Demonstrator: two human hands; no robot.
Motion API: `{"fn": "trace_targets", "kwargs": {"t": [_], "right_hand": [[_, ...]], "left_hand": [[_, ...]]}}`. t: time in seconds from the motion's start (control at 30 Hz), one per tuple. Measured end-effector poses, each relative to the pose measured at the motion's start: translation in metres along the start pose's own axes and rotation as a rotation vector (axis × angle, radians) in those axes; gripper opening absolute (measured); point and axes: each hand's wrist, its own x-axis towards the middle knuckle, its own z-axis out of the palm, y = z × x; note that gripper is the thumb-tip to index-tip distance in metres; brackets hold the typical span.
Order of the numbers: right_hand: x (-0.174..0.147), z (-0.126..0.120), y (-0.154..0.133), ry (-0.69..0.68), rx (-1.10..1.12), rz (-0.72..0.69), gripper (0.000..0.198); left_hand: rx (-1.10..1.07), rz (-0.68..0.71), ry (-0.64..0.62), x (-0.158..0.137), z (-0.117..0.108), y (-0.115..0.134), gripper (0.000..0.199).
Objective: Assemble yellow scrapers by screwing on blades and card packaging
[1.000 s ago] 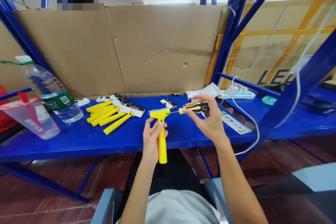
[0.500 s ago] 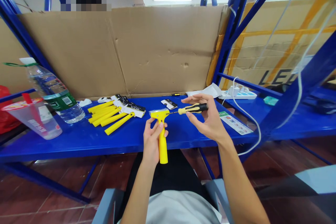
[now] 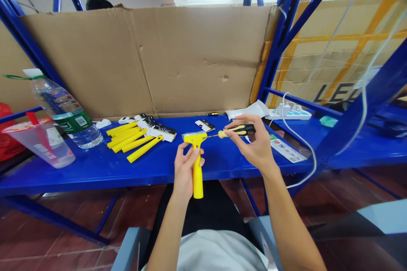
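My left hand (image 3: 186, 165) is wrapped round a yellow scraper (image 3: 197, 178), held upright with its wide head on top and a clear strip along the head's edge. From the right, my right hand (image 3: 254, 146) grips a screwdriver (image 3: 238, 130) with a cream and black handle, thumb and fingers closed on it. The screwdriver lies level, its thin shaft reaching the right side of the scraper's head. On the bench to the left, several yellow scrapers (image 3: 143, 149) lie fanned out with black-and-white covers (image 3: 163, 131) on their heads. Another such cover (image 3: 205, 125) lies alone behind my hands.
A water bottle (image 3: 76, 120) and a plastic cup (image 3: 55, 148) stand at the left of the blue bench (image 3: 152, 171). At the back lie a small screwdriver (image 3: 212, 114) and a white packet (image 3: 249, 110). A power strip (image 3: 294, 114), a white cable (image 3: 313, 152) and a printed card (image 3: 288, 149) are right.
My right hand has shifted slightly right, and its fingers have closed round the screwdriver handle from a looser, spread pose. The scraper has moved barely to the right in my left hand.
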Motion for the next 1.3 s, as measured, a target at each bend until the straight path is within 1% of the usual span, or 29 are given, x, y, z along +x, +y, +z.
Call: {"fn": "trace_targets", "kwargs": {"t": [0.03, 0.13, 0.17, 0.33, 0.5, 0.7, 0.87, 0.9, 0.97, 1.03, 1.1, 1.17, 1.3], "right_hand": [[0.0, 0.0, 0.001, -0.008, 0.007, -0.007, 0.044], [0.0, -0.002, 0.002, -0.101, 0.084, -0.001, 0.052], [0.0, -0.002, 0.002, -0.114, 0.096, 0.006, 0.053], [0.0, -0.003, 0.0, -0.031, 0.027, -0.006, 0.049], [0.0, -0.004, 0.0, -0.126, 0.085, -0.019, 0.044], [-0.001, -0.003, 0.004, -0.027, 0.023, -0.019, 0.047], [-0.001, -0.004, 0.004, -0.125, 0.108, -0.012, 0.047], [-0.001, -0.003, 0.006, -0.124, 0.109, -0.007, 0.047], [-0.002, -0.003, 0.009, -0.079, 0.09, -0.002, 0.047], [-0.002, -0.003, 0.012, -0.027, 0.044, -0.008, 0.044], [-0.001, -0.004, 0.013, -0.011, 0.0, -0.016, 0.037], [0.001, -0.005, 0.012, -0.047, -0.001, -0.023, 0.03], [0.001, -0.008, 0.005, -0.125, 0.097, -0.013, 0.024]], "left_hand": [[0.001, -0.001, 0.004, 0.0, 0.0, 0.0, 0.056], [0.004, 0.001, 0.027, 0.0, 0.0, 0.001, 0.056], [0.003, 0.001, 0.031, 0.0, 0.0, 0.001, 0.056], [-0.002, -0.014, 0.019, -0.001, 0.0, 0.001, 0.057], [0.003, 0.006, 0.043, -0.001, 0.001, 0.0, 0.056], [0.001, -0.004, 0.028, 0.0, 0.0, 0.0, 0.056], [-0.001, 0.003, 0.049, 0.0, 0.0, 0.0, 0.056], [-0.004, 0.001, 0.049, 0.0, 0.0, -0.001, 0.056], [-0.012, 0.002, 0.043, -0.001, 0.001, -0.001, 0.056], [-0.018, 0.009, 0.04, -0.001, 0.001, 0.0, 0.055], [-0.019, 0.012, 0.041, -0.001, 0.002, 0.0, 0.053], [-0.014, 0.011, 0.043, -0.001, 0.001, 0.0, 0.053], [-0.007, 0.005, 0.049, -0.001, 0.0, 0.001, 0.053]]}}
